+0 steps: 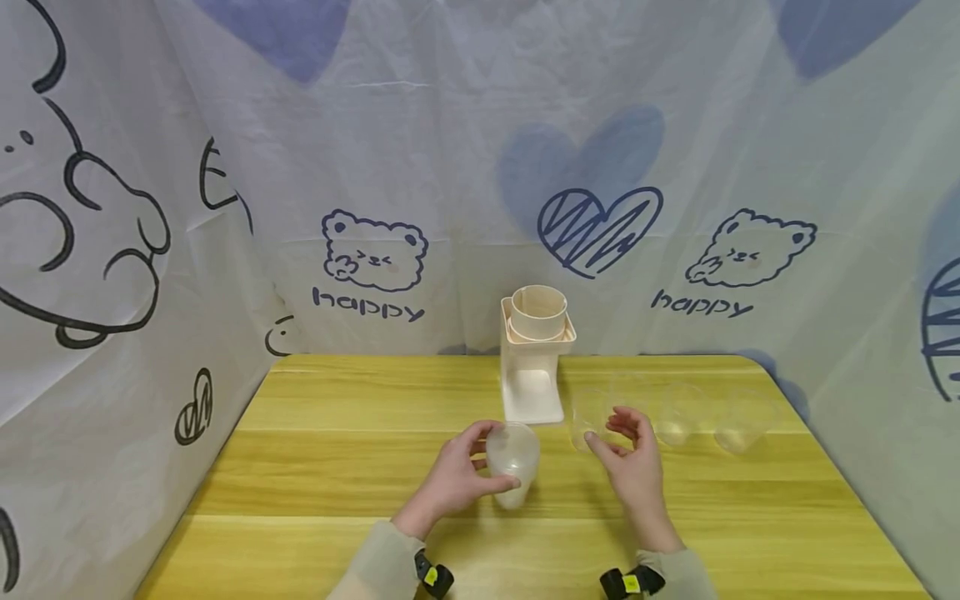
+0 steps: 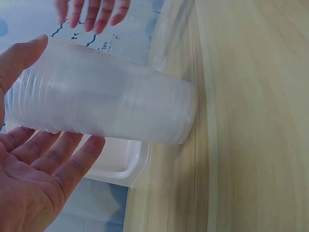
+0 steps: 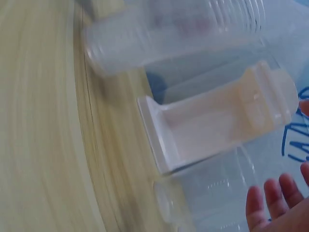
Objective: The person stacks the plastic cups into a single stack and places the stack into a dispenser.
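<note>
My left hand (image 1: 455,477) grips a stack of clear plastic cups (image 1: 513,457), thumb on one side and fingers on the other. In the left wrist view the nested rims of the stack (image 2: 111,92) lie toward the palm, and its base is close to the tabletop. My right hand (image 1: 637,471) has its fingers spread and nothing between them. It is nearest to a single clear cup (image 1: 588,421) standing on the table. Behind the hands stands a cream cup dispenser (image 1: 532,392) with a round holder on top (image 1: 538,312).
To the right on the wooden table (image 1: 337,475) stand more clear cups, among them one at mid-right (image 1: 678,417) and one farther right (image 1: 741,425). A printed cloth (image 1: 450,167) hangs behind the table and along its sides.
</note>
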Tool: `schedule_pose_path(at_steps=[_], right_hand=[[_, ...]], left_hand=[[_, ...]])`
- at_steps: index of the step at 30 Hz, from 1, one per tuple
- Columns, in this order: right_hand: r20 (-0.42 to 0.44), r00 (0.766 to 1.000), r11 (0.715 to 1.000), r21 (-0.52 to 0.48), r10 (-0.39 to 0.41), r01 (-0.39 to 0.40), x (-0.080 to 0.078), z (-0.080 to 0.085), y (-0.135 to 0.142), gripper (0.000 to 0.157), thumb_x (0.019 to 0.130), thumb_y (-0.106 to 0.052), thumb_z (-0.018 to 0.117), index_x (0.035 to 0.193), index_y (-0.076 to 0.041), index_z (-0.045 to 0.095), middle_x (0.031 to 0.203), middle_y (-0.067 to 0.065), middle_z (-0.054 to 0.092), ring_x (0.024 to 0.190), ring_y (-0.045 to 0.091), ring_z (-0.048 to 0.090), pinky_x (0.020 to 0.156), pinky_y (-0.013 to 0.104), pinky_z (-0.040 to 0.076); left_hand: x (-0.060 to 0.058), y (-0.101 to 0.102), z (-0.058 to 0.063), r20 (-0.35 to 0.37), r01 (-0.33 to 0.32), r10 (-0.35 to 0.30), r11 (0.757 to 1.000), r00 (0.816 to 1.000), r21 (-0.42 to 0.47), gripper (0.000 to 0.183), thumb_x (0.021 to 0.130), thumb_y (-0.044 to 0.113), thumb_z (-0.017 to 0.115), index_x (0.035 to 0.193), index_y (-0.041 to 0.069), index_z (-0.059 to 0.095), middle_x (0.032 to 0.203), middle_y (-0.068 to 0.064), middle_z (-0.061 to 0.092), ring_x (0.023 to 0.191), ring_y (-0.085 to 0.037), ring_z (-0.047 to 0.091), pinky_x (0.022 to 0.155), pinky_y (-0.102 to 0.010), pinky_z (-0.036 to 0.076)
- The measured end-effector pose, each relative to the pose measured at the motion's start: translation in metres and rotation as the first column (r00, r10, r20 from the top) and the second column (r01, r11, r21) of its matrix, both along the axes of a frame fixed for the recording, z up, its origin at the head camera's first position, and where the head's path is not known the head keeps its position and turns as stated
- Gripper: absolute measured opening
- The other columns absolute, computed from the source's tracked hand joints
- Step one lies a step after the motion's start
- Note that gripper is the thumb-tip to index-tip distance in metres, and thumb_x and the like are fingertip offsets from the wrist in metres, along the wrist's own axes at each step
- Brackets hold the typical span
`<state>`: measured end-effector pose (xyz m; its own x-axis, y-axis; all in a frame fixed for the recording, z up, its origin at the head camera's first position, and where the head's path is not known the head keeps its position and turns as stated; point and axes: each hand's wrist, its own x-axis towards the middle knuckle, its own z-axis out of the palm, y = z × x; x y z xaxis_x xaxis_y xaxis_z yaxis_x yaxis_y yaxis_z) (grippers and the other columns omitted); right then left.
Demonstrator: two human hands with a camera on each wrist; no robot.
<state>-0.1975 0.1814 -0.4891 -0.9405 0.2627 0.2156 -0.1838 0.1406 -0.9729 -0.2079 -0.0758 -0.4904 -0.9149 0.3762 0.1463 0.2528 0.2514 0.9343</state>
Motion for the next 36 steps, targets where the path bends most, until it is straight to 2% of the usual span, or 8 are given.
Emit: schedule_pose_path(at_steps=[3,5,11,14,20,29,36], right_hand=[[0.051,0.997,0.998,0.033,-0.059,0.057,-0.004,-0.003,0.007,0.059,0.086,-0.008,0.076,0.134,-0.001,0.042,0.124,0.014,0.046,0.115,0.026,0.046,0.078,0.016,0.045],[0.083,0.994,0.996,0.055,-0.071,0.067,-0.008,-0.005,0.01,0.061,0.087,-0.011,0.077,0.135,-0.002,0.041,0.129,0.017,0.043,0.119,0.029,0.044,0.081,0.019,0.045],[0.148,0.987,0.995,0.089,-0.064,0.051,-0.019,-0.015,0.014,0.076,0.084,-0.02,0.08,0.142,0.002,0.035,0.139,0.022,0.039,0.128,0.037,0.04,0.097,0.043,0.042],[0.165,0.984,0.994,0.091,-0.067,0.053,-0.023,-0.019,0.014,0.079,0.083,-0.02,0.081,0.143,0.004,0.034,0.14,0.023,0.038,0.129,0.038,0.038,0.101,0.049,0.039],[0.17,0.983,0.994,0.086,-0.076,0.062,-0.031,-0.025,0.011,0.08,0.082,-0.02,0.082,0.143,0.003,0.034,0.141,0.023,0.039,0.128,0.039,0.04,0.1,0.048,0.041],[0.189,0.975,0.986,0.139,-0.118,0.092,-0.038,-0.025,0.005,0.08,0.08,-0.026,0.084,0.141,0.001,0.039,0.137,0.02,0.043,0.123,0.038,0.044,0.097,0.047,0.043],[0.197,0.972,0.984,0.142,-0.13,0.103,-0.04,-0.025,0.003,0.079,0.08,-0.026,0.084,0.14,0.0,0.04,0.133,0.018,0.045,0.121,0.036,0.045,0.097,0.047,0.044]], left_hand=[[-0.001,0.0,0.0,-0.008,0.002,-0.002,1.0,1.0,-0.01,0.071,0.074,0.018,0.088,0.133,0.003,0.051,0.126,-0.015,0.057,0.107,-0.03,0.061,0.089,-0.034,0.055],[-0.002,0.0,0.0,-0.01,0.001,-0.001,1.0,1.0,-0.015,0.071,0.074,0.017,0.088,0.133,0.003,0.051,0.125,-0.015,0.057,0.106,-0.03,0.062,0.089,-0.034,0.055],[-0.001,0.0,-0.001,-0.006,-0.003,0.003,1.0,1.0,-0.02,0.072,0.073,0.017,0.089,0.133,0.003,0.051,0.125,-0.014,0.057,0.106,-0.03,0.062,0.088,-0.033,0.055],[0.0,0.001,-0.001,-0.003,-0.001,0.001,1.0,1.0,-0.016,0.072,0.073,0.017,0.089,0.133,0.002,0.051,0.125,-0.014,0.057,0.106,-0.03,0.062,0.088,-0.033,0.055],[0.0,0.001,0.0,0.006,-0.007,0.007,1.0,1.0,-0.004,0.072,0.073,0.014,0.089,0.133,0.002,0.051,0.125,-0.014,0.057,0.105,-0.03,0.062,0.088,-0.037,0.055],[-0.001,0.0,0.0,0.035,-0.006,0.005,1.0,0.999,0.016,0.073,0.073,0.012,0.088,0.135,0.004,0.05,0.126,-0.014,0.056,0.106,-0.031,0.061,0.088,-0.038,0.055],[0.0,0.0,0.002,0.024,-0.002,0.001,1.0,1.0,0.018,0.072,0.073,0.014,0.089,0.133,0.003,0.051,0.124,-0.015,0.057,0.106,-0.033,0.061,0.089,-0.042,0.055]])
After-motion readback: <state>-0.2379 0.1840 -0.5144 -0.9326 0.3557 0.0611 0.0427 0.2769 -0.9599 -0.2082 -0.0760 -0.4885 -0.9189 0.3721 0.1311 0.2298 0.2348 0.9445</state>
